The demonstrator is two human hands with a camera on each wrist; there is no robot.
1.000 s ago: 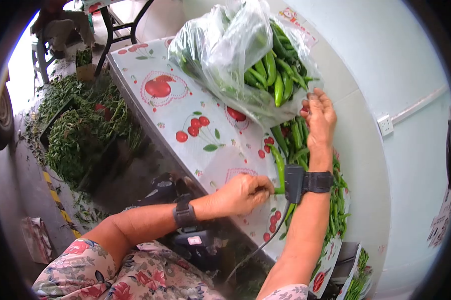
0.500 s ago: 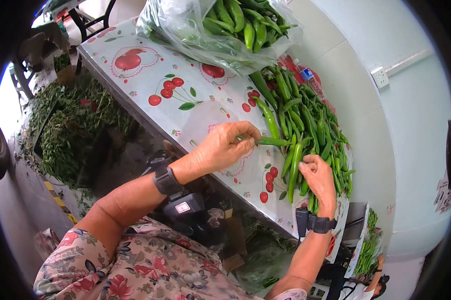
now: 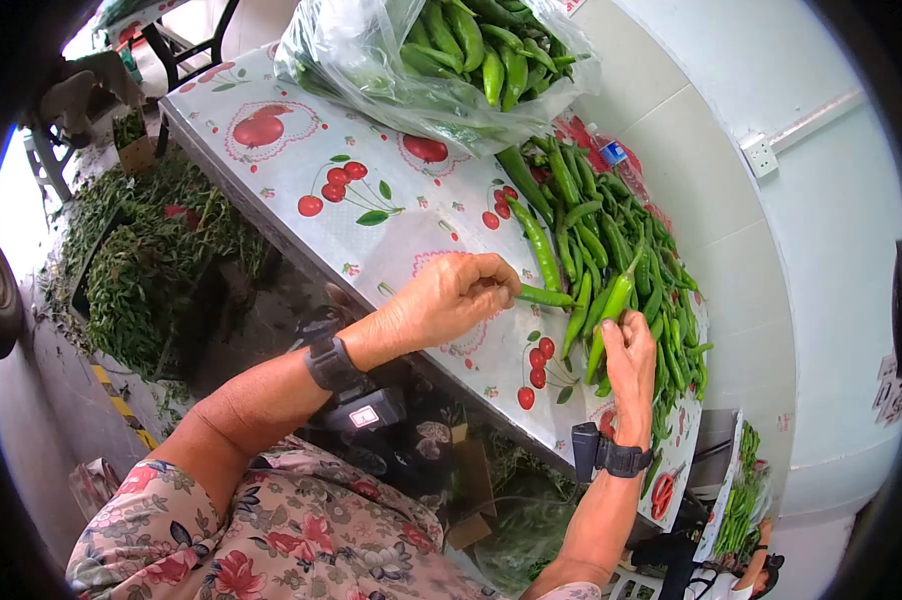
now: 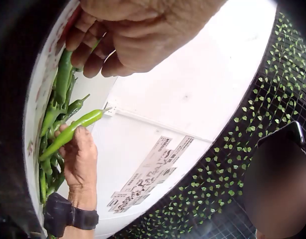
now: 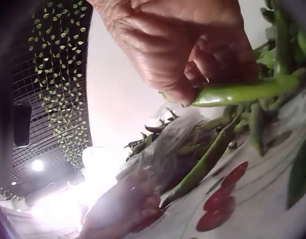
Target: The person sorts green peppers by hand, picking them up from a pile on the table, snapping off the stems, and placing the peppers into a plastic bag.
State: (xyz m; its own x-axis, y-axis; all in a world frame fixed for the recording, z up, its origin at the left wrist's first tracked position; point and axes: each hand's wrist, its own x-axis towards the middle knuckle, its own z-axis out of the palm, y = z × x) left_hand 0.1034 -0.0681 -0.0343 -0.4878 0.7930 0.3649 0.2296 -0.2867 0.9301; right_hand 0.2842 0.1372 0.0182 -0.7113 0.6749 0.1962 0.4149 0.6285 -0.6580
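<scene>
My left hand (image 3: pixel 461 295) pinches one end of a green chili pepper (image 3: pixel 549 297) over the table's near side, and the pepper's other end points toward the pile. With thumb and fingers my right hand (image 3: pixel 629 365) grips a brighter green chili pepper (image 3: pixel 619 298), its stem end pointing up and away; this pepper (image 4: pixel 76 130) is seen lengthwise in the left wrist view. Beneath and beside the right hand spreads a pile of green peppers (image 3: pixel 661 270). One loose curved pepper (image 3: pixel 537 245) lies at the pile's left edge.
A clear plastic bag (image 3: pixel 371 85) full of green peppers stands at the table's far end. The table (image 3: pixel 271 190) has a cherry-print cover. Red scissors (image 3: pixel 662 495) lie near its right end. Cut greenery (image 3: pixel 151 290) covers the floor at left; a wall (image 3: pixel 811 250) borders the right.
My right hand has come from the plastic bag down to the pile and now lifts a pepper from it. My left hand keeps its pepper. The head view has shifted.
</scene>
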